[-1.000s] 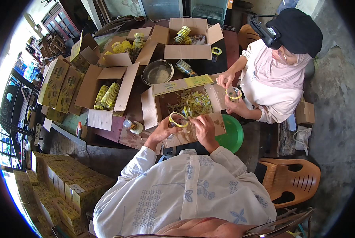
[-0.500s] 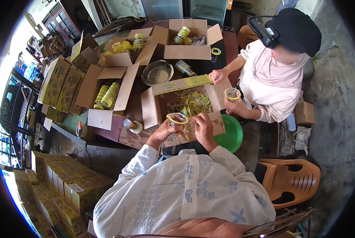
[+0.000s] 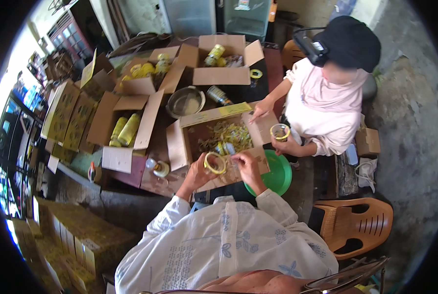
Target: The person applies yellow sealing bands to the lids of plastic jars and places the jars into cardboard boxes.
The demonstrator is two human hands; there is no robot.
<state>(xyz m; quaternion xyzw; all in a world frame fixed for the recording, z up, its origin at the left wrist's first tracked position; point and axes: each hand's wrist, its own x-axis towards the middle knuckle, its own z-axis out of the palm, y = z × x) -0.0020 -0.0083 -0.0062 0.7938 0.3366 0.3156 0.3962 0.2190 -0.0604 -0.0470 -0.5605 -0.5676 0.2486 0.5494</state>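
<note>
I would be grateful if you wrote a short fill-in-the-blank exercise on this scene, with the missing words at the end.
1. The person's left hand holds a cup with a ____ rim.
2. The round plastic basin beside the right hand is ____ in colour.
3. The co-worker wears a ____ cap.
4. The co-worker holds another cup in their own ____ hand.

Missing words: yellow; green; black; left.

On the brown tabletop (image 3: 155,184): an open cardboard box (image 3: 176,147) at the near edge, a round bowl (image 3: 181,104) just behind, a stack of cups (image 3: 220,96) lying beside the bowl, a clear container (image 3: 159,168) left of the box, open cartons (image 3: 117,159) farther left and back.
</note>
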